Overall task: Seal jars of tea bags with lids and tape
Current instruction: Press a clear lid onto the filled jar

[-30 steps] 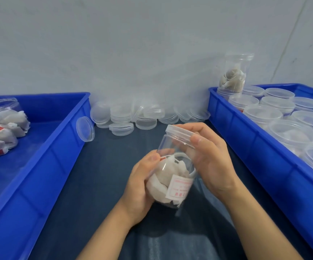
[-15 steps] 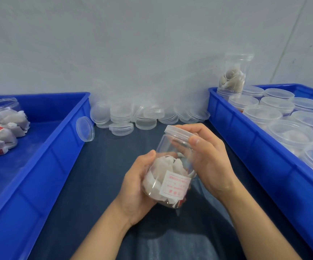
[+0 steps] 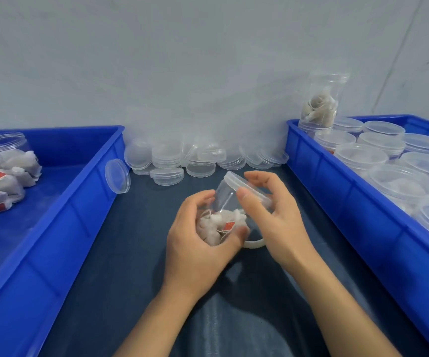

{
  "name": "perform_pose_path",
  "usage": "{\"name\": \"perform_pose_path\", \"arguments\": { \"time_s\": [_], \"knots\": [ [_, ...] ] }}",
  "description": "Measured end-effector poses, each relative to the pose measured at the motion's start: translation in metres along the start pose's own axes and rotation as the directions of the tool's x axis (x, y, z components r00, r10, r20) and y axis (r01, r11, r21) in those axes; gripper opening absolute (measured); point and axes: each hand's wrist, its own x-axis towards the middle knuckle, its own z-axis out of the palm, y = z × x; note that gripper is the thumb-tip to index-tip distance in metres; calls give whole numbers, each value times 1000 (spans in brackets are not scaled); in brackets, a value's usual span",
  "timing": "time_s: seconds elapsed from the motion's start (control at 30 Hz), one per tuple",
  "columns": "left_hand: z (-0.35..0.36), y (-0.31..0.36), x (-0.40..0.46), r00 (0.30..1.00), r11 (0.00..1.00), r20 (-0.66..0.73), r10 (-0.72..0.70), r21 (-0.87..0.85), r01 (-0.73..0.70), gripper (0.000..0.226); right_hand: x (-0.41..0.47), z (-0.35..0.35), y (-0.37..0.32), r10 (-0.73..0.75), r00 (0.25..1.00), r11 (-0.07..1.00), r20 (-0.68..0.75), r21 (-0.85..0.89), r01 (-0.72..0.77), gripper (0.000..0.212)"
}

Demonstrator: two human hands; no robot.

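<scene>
A clear plastic jar (image 3: 225,202) of white tea bags (image 3: 217,226) with a red tag is held tilted above the dark table, its clear lid (image 3: 246,188) on top, pointing up and right. My left hand (image 3: 200,243) wraps around the jar's lower body. My right hand (image 3: 272,217) grips the lidded end, thumb across the jar's neck. A whitish ring, which looks like a tape roll (image 3: 254,244), lies under my right hand, mostly hidden.
A blue bin (image 3: 61,228) on the left holds open jars of tea bags (image 3: 2,173). A blue bin (image 3: 349,199) on the right holds several lidded jars (image 3: 401,186), one stacked on top (image 3: 321,104). Loose clear lids (image 3: 195,161) are piled against the grey wall.
The jar has been turned in both hands and lowered a little: the big white label no longer faces me. My left hand has wrapped further around its base.
</scene>
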Motion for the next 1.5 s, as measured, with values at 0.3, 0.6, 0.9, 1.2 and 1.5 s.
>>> {"name": "perform_pose_path", "arguments": {
  "time_s": [0.3, 0.6, 0.9, 1.2, 1.5],
  "knots": [
    [-8, 13, 10, 782, 494, 393, -483, -615, 615, 63, 6, -5, 4, 77, 996, 933, 52, 348, -90, 47],
    [-3, 10, 6, 918, 823, 273, -288, -419, 383, 61, 2, -1, 2, 37, 998, 971, 52, 234, -49, 49],
    [1, 4, 1, 992, 990, 41, -118, -79, 121, 61, 0, 6, 3, 17, 999, 991, 29, 133, -21, 45],
    [-11, 18, 9, 736, 506, 573, -359, -543, 670, 67, 1, 3, 0, 80, 993, 915, 85, 389, -107, 70],
    [-10, 13, 7, 773, 650, 570, -278, -481, 588, 87, 2, 2, -4, 100, 993, 890, 66, 440, -118, 70]
  ]
}}
